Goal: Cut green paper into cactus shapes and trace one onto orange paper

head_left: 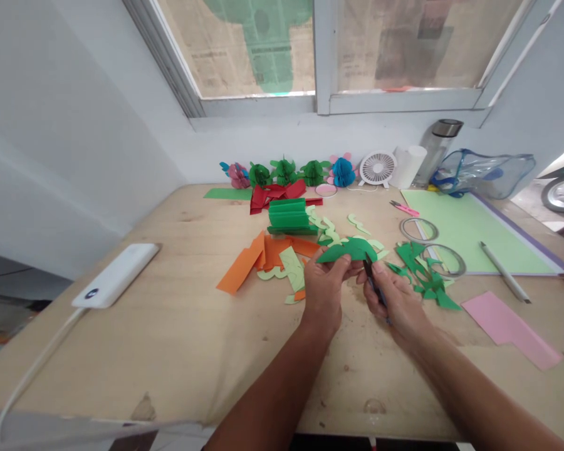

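My left hand (324,291) pinches a curved piece of dark green paper (343,250) between thumb and fingers. In my right hand (399,297) are small black scissors (376,291), their blades pointing up at the right end of the green paper. My right fingers wrap around the handles and partly hide them. Green paper scraps (432,285) lie just right of my right hand. Behind the held paper are pale green wavy paper cutouts (329,228) and a pleated stack of green paper (287,214). Orange paper strips (239,272) rest left of my left hand.
Red paper strips (275,193) lie behind, before several honeycomb paper figures (284,171) and a white fan (378,168). Rightward are pink snips (404,208), tape rolls (444,260), a grey pen-like cutter (505,272) and pink paper (512,329). A white power strip (117,275) lies left.
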`<action>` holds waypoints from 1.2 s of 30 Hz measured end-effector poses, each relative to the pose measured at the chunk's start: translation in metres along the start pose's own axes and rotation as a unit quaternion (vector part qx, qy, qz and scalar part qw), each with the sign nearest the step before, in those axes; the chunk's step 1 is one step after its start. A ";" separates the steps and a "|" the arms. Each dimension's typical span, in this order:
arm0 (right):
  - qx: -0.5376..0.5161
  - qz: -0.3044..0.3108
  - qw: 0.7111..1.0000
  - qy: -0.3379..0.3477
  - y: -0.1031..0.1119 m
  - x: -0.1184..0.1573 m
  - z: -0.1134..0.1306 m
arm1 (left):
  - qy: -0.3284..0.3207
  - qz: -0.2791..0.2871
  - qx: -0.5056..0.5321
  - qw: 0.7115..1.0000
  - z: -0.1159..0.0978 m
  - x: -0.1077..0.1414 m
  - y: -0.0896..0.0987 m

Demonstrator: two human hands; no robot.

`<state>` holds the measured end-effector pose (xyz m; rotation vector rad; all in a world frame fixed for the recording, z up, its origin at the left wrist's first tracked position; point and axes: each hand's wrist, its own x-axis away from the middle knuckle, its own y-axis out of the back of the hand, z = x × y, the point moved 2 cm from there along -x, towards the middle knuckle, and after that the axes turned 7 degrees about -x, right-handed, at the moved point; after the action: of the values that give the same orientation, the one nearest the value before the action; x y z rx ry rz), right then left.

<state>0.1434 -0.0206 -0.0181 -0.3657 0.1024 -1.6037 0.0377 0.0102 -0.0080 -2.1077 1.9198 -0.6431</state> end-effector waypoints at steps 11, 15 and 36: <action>0.005 -0.009 1.000 -0.003 -0.001 0.000 0.002 | -0.002 -0.006 -0.008 1.000 0.003 0.000 0.000; 0.003 -0.009 1.000 -0.004 -0.001 0.000 0.001 | -0.001 -0.006 -0.007 1.000 0.003 0.000 0.000; 0.017 -0.026 0.999 0.011 -0.001 0.000 0.000 | 0.003 -0.010 -0.007 1.000 0.004 0.001 -0.002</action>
<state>0.1424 -0.0203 -0.0183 -0.3264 0.0822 -1.6582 0.0413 0.0088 -0.0104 -2.1392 1.9143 -0.6426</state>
